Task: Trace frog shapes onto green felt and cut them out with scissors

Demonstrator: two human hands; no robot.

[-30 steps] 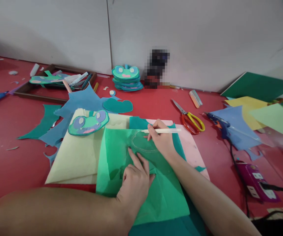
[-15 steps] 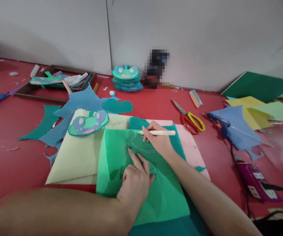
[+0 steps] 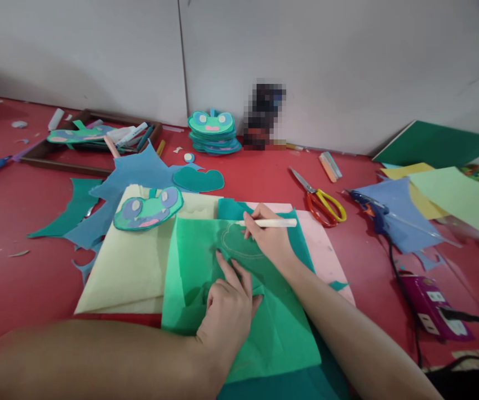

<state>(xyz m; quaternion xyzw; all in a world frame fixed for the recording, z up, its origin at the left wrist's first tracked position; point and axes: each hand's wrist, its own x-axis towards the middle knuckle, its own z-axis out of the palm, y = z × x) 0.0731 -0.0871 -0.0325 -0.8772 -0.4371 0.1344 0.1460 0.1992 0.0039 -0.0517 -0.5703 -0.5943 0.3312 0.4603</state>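
A: Since the earlier frame, the pale green sheet (image 3: 460, 197) at right shifted.

B: At centre, left hand (image 3: 228, 311) presses flat, fingers together, on the green paper (image 3: 198, 266); right hand (image 3: 269, 236) is clamped on the pen (image 3: 270, 223). Advise firm pressure and slow tracing.

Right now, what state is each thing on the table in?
Right hand: gripping a pen, tip on the green sheet.
Left hand: pressed flat on that sheet.
Green sheet: creased, faint outline drawn.
Scissors: closed, lying flat.
Glue gun: lying down, cord attached.
Frog faces: stacked.
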